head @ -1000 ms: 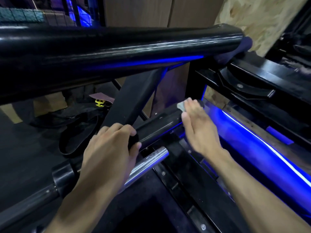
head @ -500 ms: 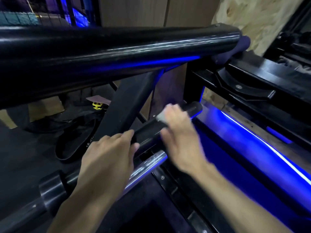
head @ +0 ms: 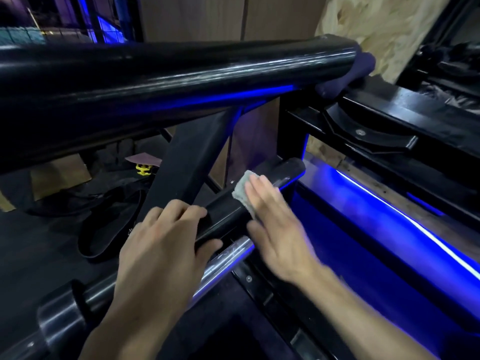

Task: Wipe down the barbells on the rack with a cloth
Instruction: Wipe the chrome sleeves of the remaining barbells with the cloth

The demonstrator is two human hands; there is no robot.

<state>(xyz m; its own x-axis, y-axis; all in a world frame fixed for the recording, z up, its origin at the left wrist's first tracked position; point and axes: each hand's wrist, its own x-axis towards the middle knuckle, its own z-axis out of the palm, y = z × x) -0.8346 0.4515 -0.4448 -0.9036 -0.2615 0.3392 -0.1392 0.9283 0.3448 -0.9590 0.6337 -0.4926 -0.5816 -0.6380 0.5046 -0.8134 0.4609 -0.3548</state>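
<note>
As a second ago, right hand (head: 275,227) and cloth (head: 242,192) nearer left hand (head: 161,245).

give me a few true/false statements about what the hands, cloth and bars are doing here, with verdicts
1. The right hand presses a pale cloth on the black bar sleeve. True.
2. The left hand holds the cloth. False: it grips the black bar sleeve, no cloth.
3. A chrome bar end lies just below the black bar sleeve. True.
4. The cloth is on the thick upper bar. False: it is on the lower black bar sleeve.
5. Red light glows on the right. False: it is blue light.
</note>
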